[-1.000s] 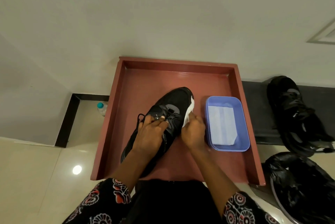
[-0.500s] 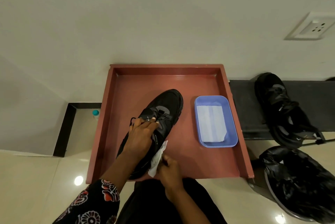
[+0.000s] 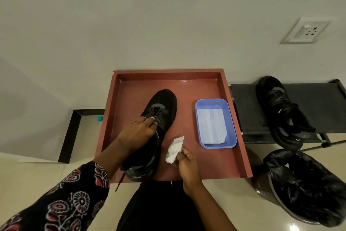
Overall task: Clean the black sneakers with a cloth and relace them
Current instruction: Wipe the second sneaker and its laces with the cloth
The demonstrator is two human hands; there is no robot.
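A black sneaker lies toe-away on the red tray, its heel at the tray's near edge. My left hand grips the sneaker over its laces and tongue. My right hand pinches a crumpled white cloth just right of the sneaker, a small gap away from its side. A loose lace end hangs over the tray's front edge. The second black sneaker rests on a dark low rack to the right.
A blue plastic tub holding folded white wipes sits on the tray's right half. A bin lined with a black bag stands at the lower right. A small bottle with a teal cap stands left of the tray. A wall socket is up right.
My right hand drew the cloth from the sneaker's toe side back along it to the heel, then lifted it off to the right. My left hand kept its grip on the sneaker.
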